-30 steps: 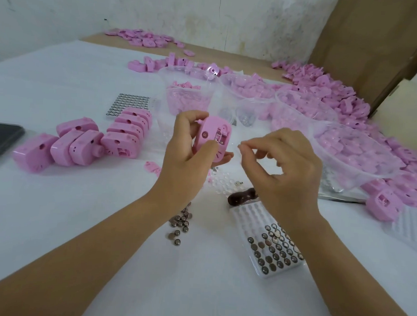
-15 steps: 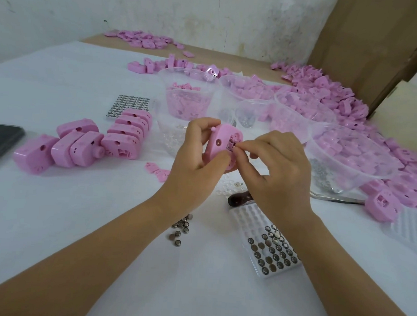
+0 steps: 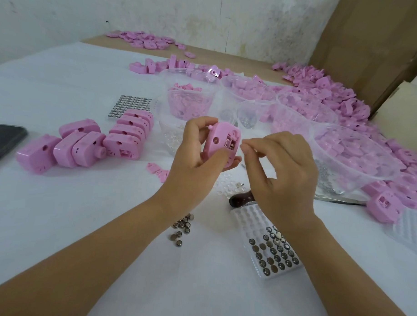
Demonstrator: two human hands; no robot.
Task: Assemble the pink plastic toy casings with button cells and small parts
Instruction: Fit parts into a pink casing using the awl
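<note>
Now, item 1: pink casing (image 3: 223, 141), gripped in your left hand (image 3: 195, 162), open compartment (image 3: 230, 143) facing you. Item 2: your right hand (image 3: 280, 174), withdrawn from that compartment to just right of the casing, fingertips (image 3: 245, 148) pinched together, nothing visible between them. Likely 1 part seated; next due.

Single wide-angle camera worn on the person's head looks forward and down across the white table (image 3: 58, 223), close enough that the left hand (image 3: 193, 162) and right hand (image 3: 285, 174) sit mid-frame, the far wall (image 3: 160, 14) running along the top edge
</note>
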